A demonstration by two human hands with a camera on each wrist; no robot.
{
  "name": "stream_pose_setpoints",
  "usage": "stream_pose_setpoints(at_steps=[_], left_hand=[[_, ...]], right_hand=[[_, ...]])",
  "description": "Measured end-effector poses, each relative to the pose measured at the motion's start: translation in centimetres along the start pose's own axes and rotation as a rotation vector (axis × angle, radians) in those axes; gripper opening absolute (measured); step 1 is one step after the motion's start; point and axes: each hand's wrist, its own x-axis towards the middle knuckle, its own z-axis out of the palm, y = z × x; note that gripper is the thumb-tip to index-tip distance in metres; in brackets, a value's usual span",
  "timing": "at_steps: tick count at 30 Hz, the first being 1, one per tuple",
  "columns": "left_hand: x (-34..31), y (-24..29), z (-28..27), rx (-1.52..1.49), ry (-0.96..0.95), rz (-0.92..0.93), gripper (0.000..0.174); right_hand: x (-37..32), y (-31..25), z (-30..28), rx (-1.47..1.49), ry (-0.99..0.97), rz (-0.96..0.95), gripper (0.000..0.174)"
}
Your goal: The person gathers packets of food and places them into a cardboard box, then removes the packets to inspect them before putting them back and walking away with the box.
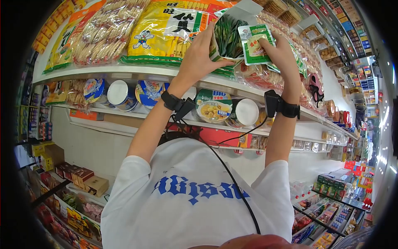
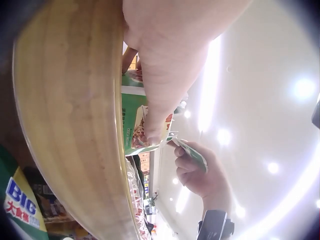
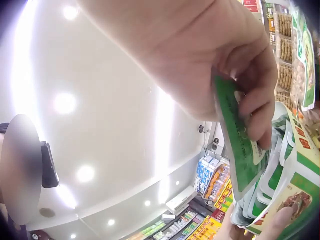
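Observation:
My left hand (image 1: 198, 60) grips an open-topped green and white box (image 3: 295, 192) by its side, with the thumb along the printed face in the left wrist view. Inside stand several upright foil packets (image 1: 229, 35), their edges tightly packed. My right hand (image 1: 284, 56) pinches a flat green packet (image 1: 247, 43) with a food picture, thumb on its front. In the head view that packet is beside the box's opening; in the right wrist view it overlaps the packets in the box. Below both hands in the head view runs the shelf edge (image 1: 137, 75).
Large yellow snack bags (image 1: 159, 37) and clear bags of rolled snacks (image 1: 103, 31) lie on the top shelf. Instant noodle tubs (image 1: 213, 106) fill the shelf beneath. A black cable (image 1: 232, 174) hangs from the wrist cameras across the shirt. Other stocked shelves stand on both sides.

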Motion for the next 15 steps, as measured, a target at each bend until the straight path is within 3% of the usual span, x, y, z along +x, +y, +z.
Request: stream_pose_setpoints(at_steps=[7,10,13,15], left_hand=[[0.2,0.2,-0.2,0.026,0.005,0.05,0.124],[0.3,-0.1,-0.1,0.03,0.027,0.069,0.124],[0.1,0.1,-0.2,0.026,0.026,0.056,0.124],[0.1,0.0,0.1,0.056,0.085,0.096,0.122]], right_hand=[[1.1,-2.8,1.2,0.021,0.111,-0.195,0.051],[0.6,-4.1,1.0,0.026,0.181,-0.19,0.049],[0.7,-4.3,0.5,0.241,0.095,-0.076,0.049],[1.1,-4.0,0.7,0.151,0.085,-0.082,0.05]])
